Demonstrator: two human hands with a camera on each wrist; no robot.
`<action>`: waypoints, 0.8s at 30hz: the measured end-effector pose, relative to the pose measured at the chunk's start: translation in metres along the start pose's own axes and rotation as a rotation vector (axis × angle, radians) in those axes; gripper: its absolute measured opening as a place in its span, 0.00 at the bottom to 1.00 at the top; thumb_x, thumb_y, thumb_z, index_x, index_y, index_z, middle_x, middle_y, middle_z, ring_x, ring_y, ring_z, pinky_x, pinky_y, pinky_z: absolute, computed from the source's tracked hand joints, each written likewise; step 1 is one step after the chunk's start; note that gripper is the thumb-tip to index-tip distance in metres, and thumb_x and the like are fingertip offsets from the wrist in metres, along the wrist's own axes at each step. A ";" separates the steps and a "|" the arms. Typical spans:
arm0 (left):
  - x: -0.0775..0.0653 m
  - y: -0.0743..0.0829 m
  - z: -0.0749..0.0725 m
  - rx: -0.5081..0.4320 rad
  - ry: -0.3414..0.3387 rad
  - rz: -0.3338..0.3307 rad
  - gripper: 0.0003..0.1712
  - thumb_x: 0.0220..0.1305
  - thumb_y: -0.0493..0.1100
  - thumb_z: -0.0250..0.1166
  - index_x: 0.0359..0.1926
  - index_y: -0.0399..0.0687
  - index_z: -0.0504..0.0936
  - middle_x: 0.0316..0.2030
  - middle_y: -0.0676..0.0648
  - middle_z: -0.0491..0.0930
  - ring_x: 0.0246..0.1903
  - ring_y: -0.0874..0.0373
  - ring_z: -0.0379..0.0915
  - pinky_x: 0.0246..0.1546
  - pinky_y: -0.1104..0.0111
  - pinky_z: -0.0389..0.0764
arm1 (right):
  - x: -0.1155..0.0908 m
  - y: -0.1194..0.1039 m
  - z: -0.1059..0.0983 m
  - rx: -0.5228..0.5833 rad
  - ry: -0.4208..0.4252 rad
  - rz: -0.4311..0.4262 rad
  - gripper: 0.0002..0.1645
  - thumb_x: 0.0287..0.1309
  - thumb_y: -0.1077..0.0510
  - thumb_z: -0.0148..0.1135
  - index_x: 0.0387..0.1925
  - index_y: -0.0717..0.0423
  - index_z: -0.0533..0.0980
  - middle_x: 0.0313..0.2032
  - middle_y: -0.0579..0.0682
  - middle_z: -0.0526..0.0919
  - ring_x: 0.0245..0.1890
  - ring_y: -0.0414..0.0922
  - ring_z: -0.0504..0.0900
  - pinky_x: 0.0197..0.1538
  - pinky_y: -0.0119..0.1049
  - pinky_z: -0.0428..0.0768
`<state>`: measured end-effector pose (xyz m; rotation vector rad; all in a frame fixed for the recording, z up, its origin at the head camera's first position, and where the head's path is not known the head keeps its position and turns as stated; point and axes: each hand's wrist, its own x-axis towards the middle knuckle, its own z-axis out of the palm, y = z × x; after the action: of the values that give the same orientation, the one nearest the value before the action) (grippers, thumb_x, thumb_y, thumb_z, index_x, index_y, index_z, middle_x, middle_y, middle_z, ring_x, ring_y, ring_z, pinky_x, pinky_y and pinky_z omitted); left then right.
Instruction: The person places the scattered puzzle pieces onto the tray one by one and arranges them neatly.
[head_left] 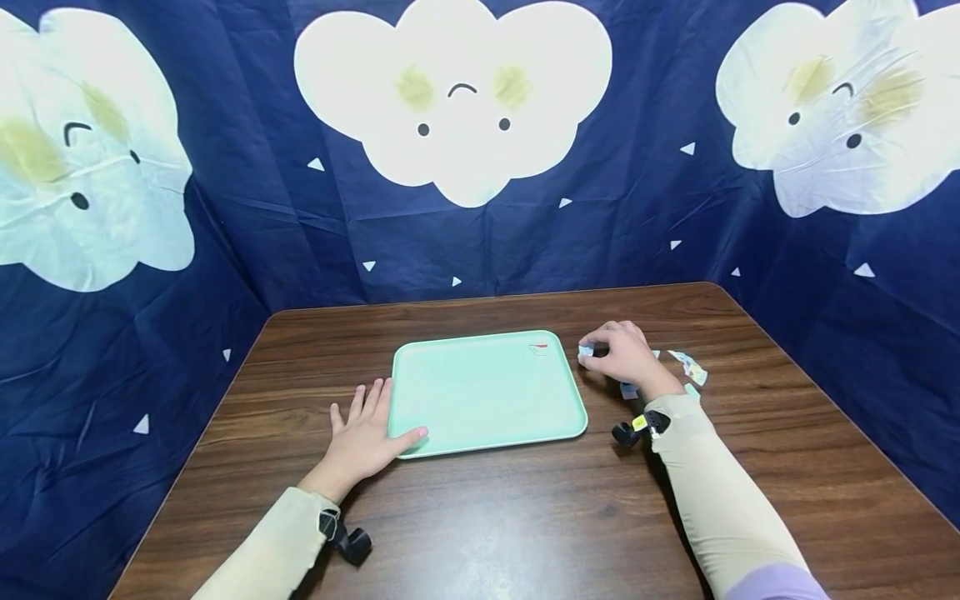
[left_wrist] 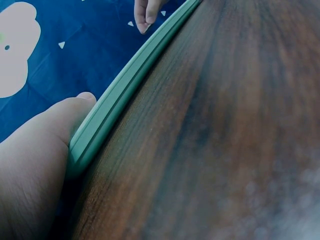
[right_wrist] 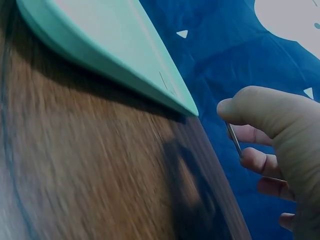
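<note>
My right hand (head_left: 621,354) is just off the right side of the mint-green tray (head_left: 480,400). Between thumb and fingertips it pinches a thin, flat, light-blue piece (head_left: 586,352), seen edge-on in the right wrist view as a narrow plate (right_wrist: 234,141). My left hand (head_left: 363,437) lies with spread fingers at the tray's left edge, its thumb (left_wrist: 82,107) over the near left corner of the rim. A small piece with a red mark (head_left: 539,348) lies in the tray's far right corner.
Several thin printed pieces lie on the brown wooden table (head_left: 480,517) around the right forearm, including a blue and yellow one (head_left: 689,367) and one partly under the wrist (head_left: 628,390). Blue cloth (head_left: 480,250) with cloud faces hangs behind the table and at both sides.
</note>
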<state>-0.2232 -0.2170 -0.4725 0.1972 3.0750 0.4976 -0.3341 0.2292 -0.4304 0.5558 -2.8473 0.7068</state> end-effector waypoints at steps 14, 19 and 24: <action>0.003 -0.002 0.005 -0.001 0.005 0.004 0.69 0.58 0.85 0.49 0.81 0.41 0.41 0.80 0.36 0.41 0.78 0.34 0.30 0.65 0.29 0.23 | 0.011 -0.014 0.015 0.021 0.002 -0.026 0.19 0.57 0.49 0.73 0.49 0.51 0.86 0.50 0.55 0.83 0.57 0.58 0.71 0.66 0.58 0.59; 0.002 -0.002 0.005 -0.007 0.000 0.004 0.70 0.56 0.86 0.48 0.81 0.41 0.41 0.80 0.36 0.41 0.78 0.34 0.30 0.65 0.29 0.22 | 0.016 -0.020 0.020 0.024 -0.002 -0.032 0.20 0.58 0.49 0.72 0.50 0.52 0.86 0.49 0.54 0.84 0.57 0.58 0.71 0.68 0.58 0.58; 0.001 0.000 0.002 -0.003 0.009 -0.001 0.69 0.58 0.85 0.49 0.81 0.40 0.42 0.80 0.36 0.41 0.78 0.33 0.31 0.66 0.29 0.24 | 0.020 -0.025 0.024 0.028 -0.013 -0.033 0.21 0.58 0.48 0.72 0.51 0.52 0.86 0.49 0.54 0.83 0.58 0.58 0.71 0.68 0.58 0.57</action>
<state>-0.2237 -0.2158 -0.4748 0.1937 3.0831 0.5044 -0.3447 0.1908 -0.4365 0.6119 -2.8374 0.7415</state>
